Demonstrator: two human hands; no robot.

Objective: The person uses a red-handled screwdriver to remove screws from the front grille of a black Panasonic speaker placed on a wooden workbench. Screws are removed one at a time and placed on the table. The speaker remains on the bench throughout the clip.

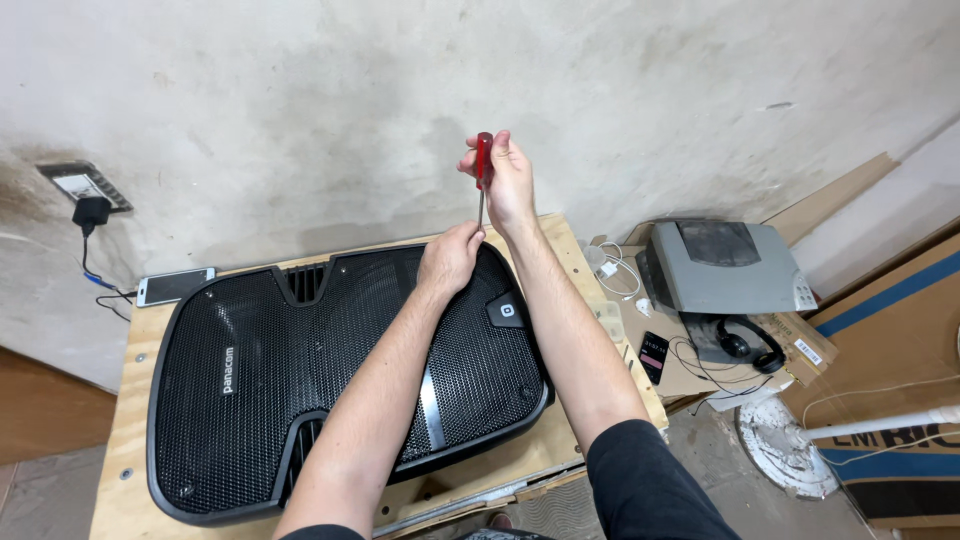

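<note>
Upright, screwdriver [483,170] at speaker's [300,380] far edge.

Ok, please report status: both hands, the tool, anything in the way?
Right hand shut on red-handled screwdriver. Left hand pinches its shaft at black speaker grille. Nothing in the way.

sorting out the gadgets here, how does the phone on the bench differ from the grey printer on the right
The phone is small, flat and white-edged; the grey printer is bulky and boxy. The phone lies on the wooden bench behind the black speaker grille, by the wall; the printer sits on cardboard beside the bench. The phone's cable runs to a wall charger; the printer has black headphones in front. Neither is touched: both hands are on the red-handled screwdriver.
</note>
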